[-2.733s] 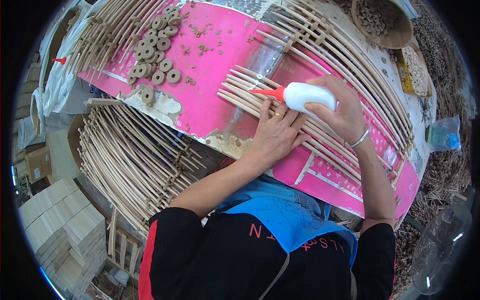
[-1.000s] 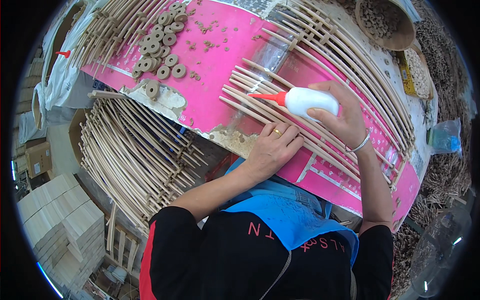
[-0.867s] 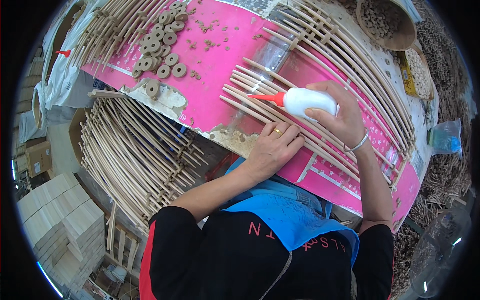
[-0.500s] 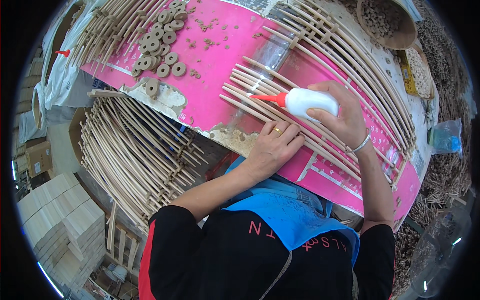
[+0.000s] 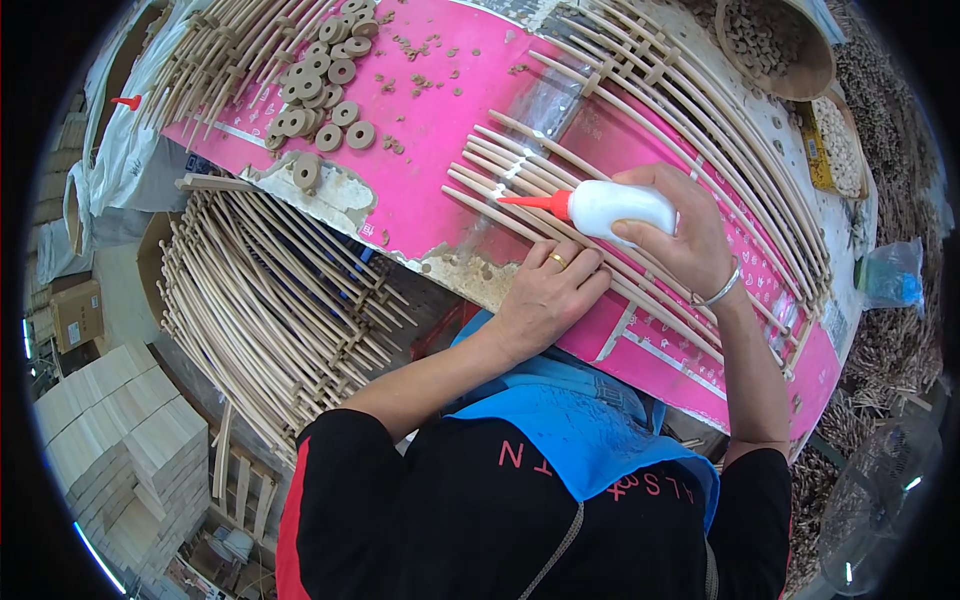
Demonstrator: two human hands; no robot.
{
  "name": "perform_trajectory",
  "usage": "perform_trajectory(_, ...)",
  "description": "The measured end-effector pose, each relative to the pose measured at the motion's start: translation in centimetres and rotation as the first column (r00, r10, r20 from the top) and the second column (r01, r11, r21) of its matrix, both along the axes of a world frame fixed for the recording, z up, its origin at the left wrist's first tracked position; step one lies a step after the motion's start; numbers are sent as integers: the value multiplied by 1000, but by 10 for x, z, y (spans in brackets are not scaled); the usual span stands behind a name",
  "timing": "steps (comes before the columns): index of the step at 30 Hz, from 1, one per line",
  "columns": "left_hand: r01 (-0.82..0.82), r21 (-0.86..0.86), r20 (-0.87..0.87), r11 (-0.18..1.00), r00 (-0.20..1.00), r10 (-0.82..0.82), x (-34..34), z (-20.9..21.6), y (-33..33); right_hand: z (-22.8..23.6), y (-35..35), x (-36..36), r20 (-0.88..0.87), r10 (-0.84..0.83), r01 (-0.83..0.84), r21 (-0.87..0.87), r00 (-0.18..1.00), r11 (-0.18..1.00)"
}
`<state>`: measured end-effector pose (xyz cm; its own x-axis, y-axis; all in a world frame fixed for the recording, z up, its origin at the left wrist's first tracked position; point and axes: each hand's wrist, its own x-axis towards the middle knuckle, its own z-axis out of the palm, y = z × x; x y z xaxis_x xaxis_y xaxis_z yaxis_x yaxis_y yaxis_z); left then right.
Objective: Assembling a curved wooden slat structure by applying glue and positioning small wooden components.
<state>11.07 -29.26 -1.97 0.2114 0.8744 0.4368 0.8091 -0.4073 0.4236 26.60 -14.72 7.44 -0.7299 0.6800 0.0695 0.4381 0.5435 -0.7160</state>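
Note:
In my right hand [image 5: 690, 225] is a white squeeze bottle [image 5: 615, 210] with a red nozzle [image 5: 538, 202], tilted on its side. The nozzle's tip points left and sits at the ends of several thin wooden sticks [image 5: 497, 155] lying side by side. White wet spots show on the sticks near the tip. Below the bottle, my left hand [image 5: 555, 295], with a ring on one finger, rests with bent fingers over the nearest wooden stick [image 5: 640, 298]; its fingertips are partly hidden.
Wooden discs with centre holes [image 5: 312, 88] lie on the pink tabletop [image 5: 425, 160], with small brown bits beside them. Stick bundles [image 5: 235, 55] lie at the far left, more sticks [image 5: 270, 300] below the table. A bowl of small pieces [image 5: 775, 50] stands far right.
The bottle has shifted very slightly left and toward me, its tip moving to a nearer stick. My left hand stays in place.

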Motion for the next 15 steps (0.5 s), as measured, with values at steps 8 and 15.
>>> perform_trajectory(8,-16,97,9,995,1000,15,-2,0,2,3,0,-10,-33,42,-44,-56,999,997)
perform_trajectory(15,-5,18,-19,1000,1000,5,-5,0,-2,-4,3,-15,-8,78,-78,-33,997,996)
